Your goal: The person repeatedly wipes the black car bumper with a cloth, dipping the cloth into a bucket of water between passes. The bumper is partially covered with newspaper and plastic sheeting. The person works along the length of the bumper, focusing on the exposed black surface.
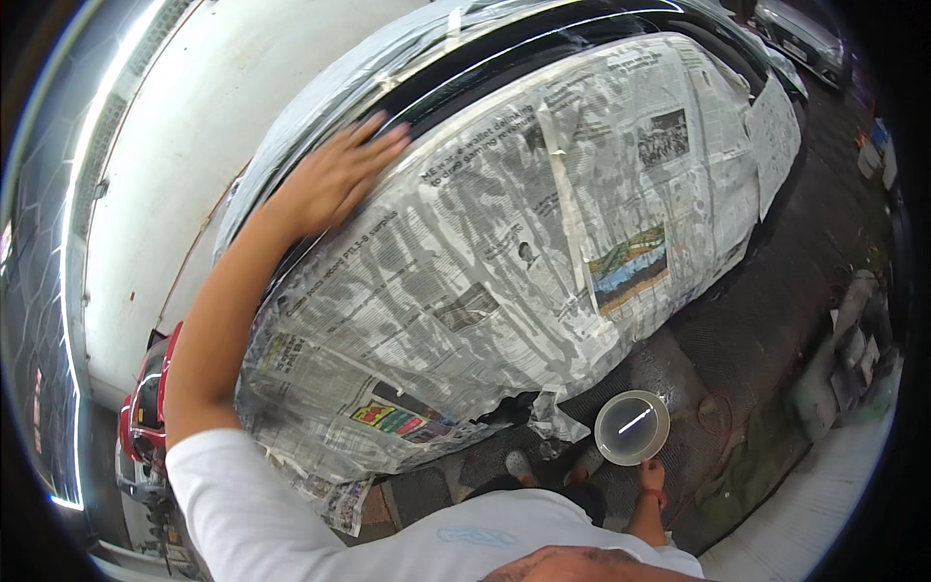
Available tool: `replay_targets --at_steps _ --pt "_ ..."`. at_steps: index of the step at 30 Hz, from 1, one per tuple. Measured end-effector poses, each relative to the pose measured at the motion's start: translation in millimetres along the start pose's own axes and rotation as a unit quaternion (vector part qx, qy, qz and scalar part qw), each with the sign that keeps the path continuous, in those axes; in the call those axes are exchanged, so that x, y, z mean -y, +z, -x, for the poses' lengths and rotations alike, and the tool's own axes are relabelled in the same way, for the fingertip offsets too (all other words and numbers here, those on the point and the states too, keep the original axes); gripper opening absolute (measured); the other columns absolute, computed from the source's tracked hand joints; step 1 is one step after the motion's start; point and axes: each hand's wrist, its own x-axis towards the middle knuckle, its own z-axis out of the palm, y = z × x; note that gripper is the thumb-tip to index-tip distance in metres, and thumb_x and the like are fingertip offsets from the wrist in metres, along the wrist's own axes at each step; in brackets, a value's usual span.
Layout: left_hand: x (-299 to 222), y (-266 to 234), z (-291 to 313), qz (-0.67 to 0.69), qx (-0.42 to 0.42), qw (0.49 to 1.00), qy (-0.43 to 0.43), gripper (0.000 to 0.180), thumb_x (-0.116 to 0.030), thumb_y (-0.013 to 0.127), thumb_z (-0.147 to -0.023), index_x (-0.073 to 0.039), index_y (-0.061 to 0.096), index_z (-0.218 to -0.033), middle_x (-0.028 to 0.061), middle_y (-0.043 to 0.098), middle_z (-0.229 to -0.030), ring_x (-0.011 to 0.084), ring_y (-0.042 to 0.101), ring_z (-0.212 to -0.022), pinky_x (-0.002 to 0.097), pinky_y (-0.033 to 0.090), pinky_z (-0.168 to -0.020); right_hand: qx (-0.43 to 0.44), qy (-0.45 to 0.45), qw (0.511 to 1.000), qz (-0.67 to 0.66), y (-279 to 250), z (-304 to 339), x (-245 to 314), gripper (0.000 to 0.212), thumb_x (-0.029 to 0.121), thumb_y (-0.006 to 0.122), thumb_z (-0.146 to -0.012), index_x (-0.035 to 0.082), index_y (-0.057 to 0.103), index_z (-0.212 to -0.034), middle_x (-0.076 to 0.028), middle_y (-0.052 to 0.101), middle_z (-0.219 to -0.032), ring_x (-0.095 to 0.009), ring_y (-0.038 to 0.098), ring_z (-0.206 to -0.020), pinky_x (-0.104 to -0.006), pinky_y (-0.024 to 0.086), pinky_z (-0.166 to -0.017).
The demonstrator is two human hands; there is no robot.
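Observation:
My left hand [344, 175] lies with fingers stretched out along the upper border of the newspaper covering [465, 233], beside a glossy black band [451, 82] of the car body. Nothing shows in that hand. The newspaper looks damp and streaked in places, with strips of pale tape [562, 189] across it. Low on my right, my right hand [653, 475] grips the rim of a round, pale bucket [663, 427]. Greyish liquid in the bucket reflects a bright light. Part of the right fingers is hidden under the rim.
Thin grey plastic sheeting [296, 126] covers the car's far side. Crumpled, torn paper [558, 417] hangs near the bucket. A red car [147, 403] stands at the left, a silver car [803, 41] at the far right. A thin reddish hose or cord [725, 412] lies on the dark floor.

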Motion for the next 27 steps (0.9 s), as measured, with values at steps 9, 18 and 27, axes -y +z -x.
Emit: replay_targets --at_steps 9,18,27 --pt "-2.4 15.3 104.5 0.008 0.028 0.998 -0.048 0.057 -0.022 0.044 -0.115 -0.013 0.043 -0.171 0.0089 0.036 -0.18 0.0337 0.021 -0.17 0.0531 0.017 -0.14 -0.034 0.028 0.996 0.074 -37.7 1.6 -41.6 0.044 0.032 0.074 -0.101 -0.012 0.079 -0.106 -0.03 0.08 -0.095 -0.046 0.079 -0.094 -0.0524 0.059 -0.088" --pt "4.0 18.6 132.9 0.033 0.005 0.999 -0.03 0.055 -0.017 0.046 -0.114 -0.012 0.045 -0.17 0.0067 0.038 -0.179 0.0343 0.025 -0.169 0.0499 0.019 -0.141 -0.037 0.0 0.996 0.077 -13.3 43.5 14.5 0.043 0.034 0.075 -0.101 -0.009 0.078 -0.107 -0.03 0.08 -0.1 -0.045 0.079 -0.1 -0.0501 0.059 -0.092" --pt "-7.5 50.3 53.5 -0.022 -0.111 0.993 -0.035 0.054 -0.022 0.036 -0.118 -0.012 0.043 -0.171 0.0053 0.035 -0.181 0.0323 0.024 -0.169 0.0503 0.022 -0.14 -0.032 0.028 0.999 0.004 24.7 58.3 12.4 0.041 0.033 0.075 -0.102 -0.008 0.078 -0.105 -0.024 0.08 -0.091 -0.034 0.08 -0.088 -0.0458 0.06 -0.084"
